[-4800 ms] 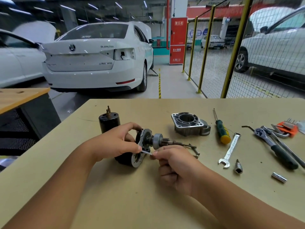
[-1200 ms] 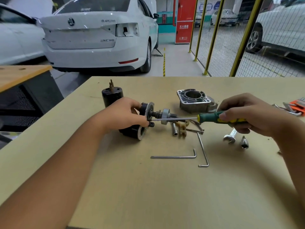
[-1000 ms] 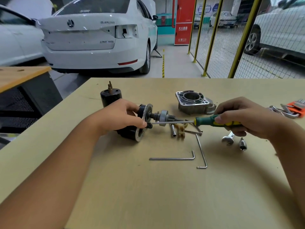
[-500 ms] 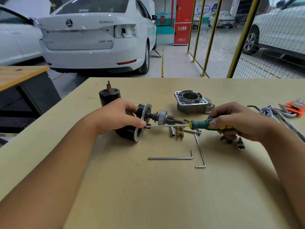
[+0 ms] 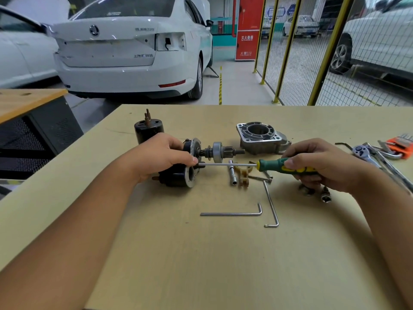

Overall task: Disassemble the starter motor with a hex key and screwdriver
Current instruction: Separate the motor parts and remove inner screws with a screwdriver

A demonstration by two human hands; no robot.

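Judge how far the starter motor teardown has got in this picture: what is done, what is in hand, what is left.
Done: the aluminium nose housing and a black cylinder stand apart on the table; two hex keys lie idle. In hand: the left hand grips the motor body while the right hand drives the screwdriver at its end plate. Left: the plate and pinion shaft are still attached.

Floor: white car [image 5: 125, 57] parked behind the table [image 5: 201, 265]
Right: yellow mesh fence [image 5: 295, 52] — red cabinet [image 5: 247, 30] beside it
Left: wooden bench [image 5: 24, 101]

Bright, even light; fisheye-warped edges
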